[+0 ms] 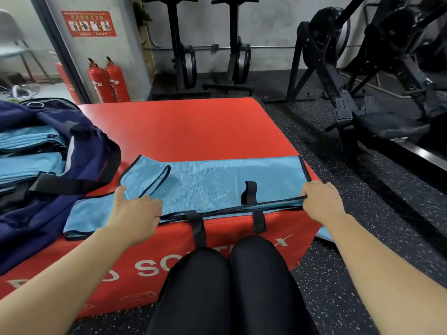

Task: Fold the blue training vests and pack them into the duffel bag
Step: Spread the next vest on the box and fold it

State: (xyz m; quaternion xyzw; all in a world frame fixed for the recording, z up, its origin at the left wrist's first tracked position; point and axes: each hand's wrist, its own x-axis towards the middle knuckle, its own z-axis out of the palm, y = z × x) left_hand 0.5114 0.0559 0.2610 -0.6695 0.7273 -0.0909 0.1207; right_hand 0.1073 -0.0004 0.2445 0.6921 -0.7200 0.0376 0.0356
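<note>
While flat, vest [217, 180] crosswise, top leftward.

Vest [217, 175] fine-mesh cloth; box [193, 124] smooth matt vinyl; floor [362, 213] speckled rubber

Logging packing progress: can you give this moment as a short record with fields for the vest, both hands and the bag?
vest: spread flat on red box, straps hanging over near edge
left hand: grips vest's near edge, left part
right hand: pinches near edge at right corner
bag: open, left of vest
in bag: folded vests, stacked
</note>
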